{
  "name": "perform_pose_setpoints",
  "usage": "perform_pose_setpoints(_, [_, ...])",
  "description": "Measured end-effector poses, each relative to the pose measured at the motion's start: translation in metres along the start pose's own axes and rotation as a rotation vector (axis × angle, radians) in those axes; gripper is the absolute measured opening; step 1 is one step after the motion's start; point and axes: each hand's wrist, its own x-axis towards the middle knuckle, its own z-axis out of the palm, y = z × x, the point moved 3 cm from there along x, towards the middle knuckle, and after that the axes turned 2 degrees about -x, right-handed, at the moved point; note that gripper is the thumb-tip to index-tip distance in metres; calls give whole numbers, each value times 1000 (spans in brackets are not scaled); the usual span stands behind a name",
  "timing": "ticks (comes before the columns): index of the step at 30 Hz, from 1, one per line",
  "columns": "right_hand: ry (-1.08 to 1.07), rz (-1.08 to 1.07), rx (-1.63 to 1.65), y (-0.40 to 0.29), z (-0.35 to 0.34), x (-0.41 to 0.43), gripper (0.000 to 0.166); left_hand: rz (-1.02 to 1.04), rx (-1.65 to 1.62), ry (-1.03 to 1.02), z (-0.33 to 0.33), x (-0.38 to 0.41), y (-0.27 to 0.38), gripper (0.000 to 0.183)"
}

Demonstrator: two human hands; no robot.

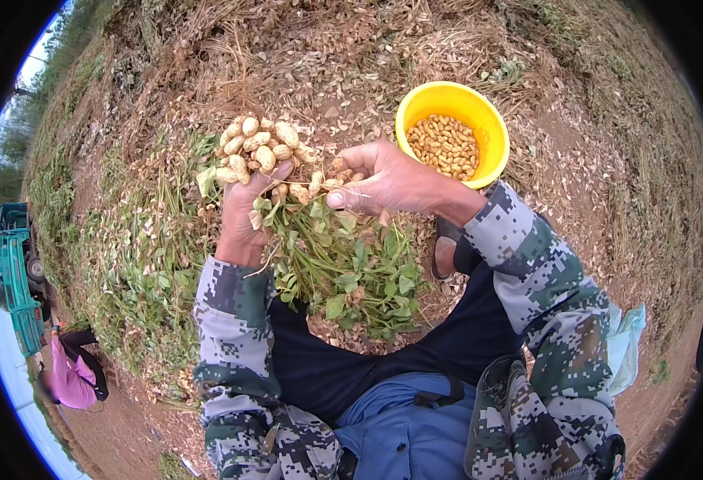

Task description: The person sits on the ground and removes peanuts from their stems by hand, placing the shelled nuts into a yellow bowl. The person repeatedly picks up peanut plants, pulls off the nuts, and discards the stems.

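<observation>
My left hand [249, 204] grips a bunch of peanut plants by the root end. A thick cluster of peanut pods [261, 150] sits above its thumb and fingers. The green leafy tops [351, 270] hang from the bunch toward my lap. At the right side of the cluster, my right hand [387, 180] has its thumb and fingers closed around a few pods. Just beyond that hand, a round yellow bucket [495, 153] stands on the ground, with loose peanut pods [444, 147] covering its bottom.
Uprooted peanut plants [153, 282] lie heaped at my left. Dry leaves and stalks [327, 54] cover the soil ahead. A pale plastic bag [624, 348] is by my right elbow. At far left are a person in pink [72, 378] and a green cargo vehicle [18, 288].
</observation>
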Motion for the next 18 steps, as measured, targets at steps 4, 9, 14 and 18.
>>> perform_pose_setpoints(4, [67, -182, -105, 2, 3, 5, 40, 18, 72, -18, 0, 2, -2, 38])
perform_pose_setpoints(9, [137, -198, -281, 3, -3, 9, 33, 60, 148, 9, -5, 4, 0, 39])
perform_pose_setpoints(14, [157, -265, -345, 10, -2, 15, 26, 53, 171, 5, 3, 4, 2, 40])
perform_pose_setpoints(18, [108, -200, -278, 13, 1, 14, 21, 95, 185, -21, 2, 4, 0, 39])
